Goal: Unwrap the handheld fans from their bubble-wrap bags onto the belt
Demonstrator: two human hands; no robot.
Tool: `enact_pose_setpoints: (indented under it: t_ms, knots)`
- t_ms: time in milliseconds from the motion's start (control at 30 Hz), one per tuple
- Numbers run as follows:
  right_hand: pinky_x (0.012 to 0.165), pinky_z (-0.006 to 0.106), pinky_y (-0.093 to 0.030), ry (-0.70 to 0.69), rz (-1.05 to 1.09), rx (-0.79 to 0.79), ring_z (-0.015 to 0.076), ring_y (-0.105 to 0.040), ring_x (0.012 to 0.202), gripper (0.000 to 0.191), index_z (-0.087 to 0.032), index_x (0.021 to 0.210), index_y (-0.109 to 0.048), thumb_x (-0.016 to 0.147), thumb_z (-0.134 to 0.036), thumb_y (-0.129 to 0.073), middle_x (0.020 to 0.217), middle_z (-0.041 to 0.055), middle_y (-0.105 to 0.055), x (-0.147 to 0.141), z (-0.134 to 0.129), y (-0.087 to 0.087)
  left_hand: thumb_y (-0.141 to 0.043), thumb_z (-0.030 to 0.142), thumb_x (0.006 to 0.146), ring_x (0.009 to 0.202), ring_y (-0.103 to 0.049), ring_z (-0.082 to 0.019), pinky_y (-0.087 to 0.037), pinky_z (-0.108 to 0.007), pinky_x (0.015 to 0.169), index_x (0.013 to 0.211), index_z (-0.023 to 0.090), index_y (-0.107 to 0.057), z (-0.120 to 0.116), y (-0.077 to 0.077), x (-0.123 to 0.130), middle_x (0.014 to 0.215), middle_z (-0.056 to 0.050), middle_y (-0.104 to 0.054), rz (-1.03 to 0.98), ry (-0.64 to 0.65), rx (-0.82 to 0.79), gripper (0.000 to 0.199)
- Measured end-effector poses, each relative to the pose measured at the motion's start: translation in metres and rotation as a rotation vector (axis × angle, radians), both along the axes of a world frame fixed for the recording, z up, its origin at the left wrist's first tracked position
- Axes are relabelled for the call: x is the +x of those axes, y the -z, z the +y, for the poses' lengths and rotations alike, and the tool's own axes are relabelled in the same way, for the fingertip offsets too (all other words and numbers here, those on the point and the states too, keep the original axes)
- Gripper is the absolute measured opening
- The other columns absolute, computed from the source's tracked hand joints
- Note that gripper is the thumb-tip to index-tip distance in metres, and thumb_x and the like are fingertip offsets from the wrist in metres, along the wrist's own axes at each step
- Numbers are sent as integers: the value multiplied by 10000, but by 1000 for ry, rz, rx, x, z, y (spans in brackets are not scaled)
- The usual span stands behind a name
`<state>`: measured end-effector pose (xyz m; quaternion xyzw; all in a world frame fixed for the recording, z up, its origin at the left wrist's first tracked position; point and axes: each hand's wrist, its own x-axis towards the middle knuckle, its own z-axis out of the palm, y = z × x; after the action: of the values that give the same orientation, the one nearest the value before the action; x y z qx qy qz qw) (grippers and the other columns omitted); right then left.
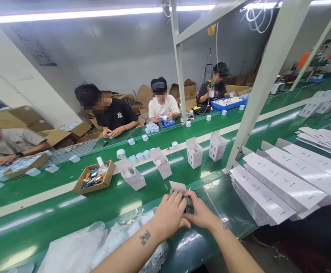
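Observation:
Both hands meet around a small white box [178, 186] at the near edge of the green work surface, its open flap standing up behind the fingers. My left hand [171, 214] lies over the box's left side and top, fingers wrapped on it. From the right, my right hand [199, 211] grips the box's side between thumb and fingers. Most of the box is hidden by the hands, and its inside cannot be seen. To the left of my left forearm lies a clear plastic bag [77, 246] beside wrapped pale blue pieces.
Open white boxes [194, 153] stand on the green conveyor [97, 206]. A carton of small packets [94, 176] is at left, stacked flat boxes [270, 185] at right, a metal post [264, 87] between. Several people sit across the line.

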<state>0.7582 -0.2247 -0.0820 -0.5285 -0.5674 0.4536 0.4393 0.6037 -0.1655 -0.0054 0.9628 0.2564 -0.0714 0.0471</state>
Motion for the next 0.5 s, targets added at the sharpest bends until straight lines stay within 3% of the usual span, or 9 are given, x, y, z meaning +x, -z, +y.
enact_pose_setpoints:
  t_ms: [67, 133, 167, 233, 300, 367, 433, 500]
  knots:
    - [1000, 429, -485, -24, -88, -6, 261, -542, 1234, 710, -263, 1310, -393, 675, -115, -674, 1354, 95, -541, 8, -6, -15, -744, 475, 767, 1292, -456, -371, -386, -585, 1024, 1132, 203, -630, 0, 16, -4, 1315, -152, -578, -11, 34, 70, 469]
    - [1072, 478, -421, 72, -277, 42, 288, -468, 1317, 667, -275, 1355, -410, 741, -168, -648, 1425, 100, -493, 30, -14, -42, -689, 300, 844, 1282, -464, -361, -370, -616, 1021, 1014, 215, -681, 2, 35, -6, 1289, -116, -608, -23, 36, 105, 190]
    - [1109, 505, -373, 183, -402, 88, 299, -421, 1355, 593, -283, 1359, -433, 798, -209, -611, 1457, 97, -463, 47, -18, -59, -644, 209, 866, 1270, -474, -352, -394, -602, 1002, 973, 217, -694, 3, 42, -6, 1269, -103, -621, -41, 30, 110, 118]
    - [1126, 569, -309, 510, -687, 171, 330, -390, 1362, 463, -271, 1370, -455, 909, -279, -494, 1447, 123, -462, 89, -23, -93, -568, 91, 867, 1224, -504, -331, -462, -533, 942, 918, 213, -703, 5, 47, -8, 1180, -89, -660, -96, 6, 99, 188]
    - [1016, 694, -320, 728, -1019, 132, 468, -328, 1351, 521, -257, 1360, -489, 858, -347, -593, 1469, 182, -399, 136, -22, -118, -551, 67, 850, 1177, -518, -318, -495, -481, 915, 867, 199, -699, 9, 38, -16, 1071, -89, -684, -173, -40, 86, 198]
    - [877, 756, -338, 786, -1224, -72, 589, -341, 1277, 679, -255, 1329, -537, 700, -368, -766, 1484, 230, -347, 177, -16, -126, -534, 95, 864, 1161, -509, -303, -487, -457, 961, 818, 195, -689, 15, 17, -34, 993, -87, -689, -276, -96, 99, 190]
    - [815, 711, -365, 727, -1266, -322, 571, -482, 1159, 657, -272, 1283, -595, 652, -266, -779, 1404, 260, -434, 208, -8, -118, -516, 148, 888, 1156, -500, -289, -474, -436, 996, 791, 202, -679, 27, -9, -63, 969, -84, -689, -354, -164, 120, 197]
    - [775, 680, -370, 687, -1254, -371, 523, -558, 1084, 562, -260, 1232, -636, 679, -178, -692, 1238, 289, -547, 231, -3, -102, -512, 204, 897, 1124, -512, -280, -477, -420, 987, 784, 204, -671, 44, -34, -101, 967, -85, -691, -367, -275, 138, 195]
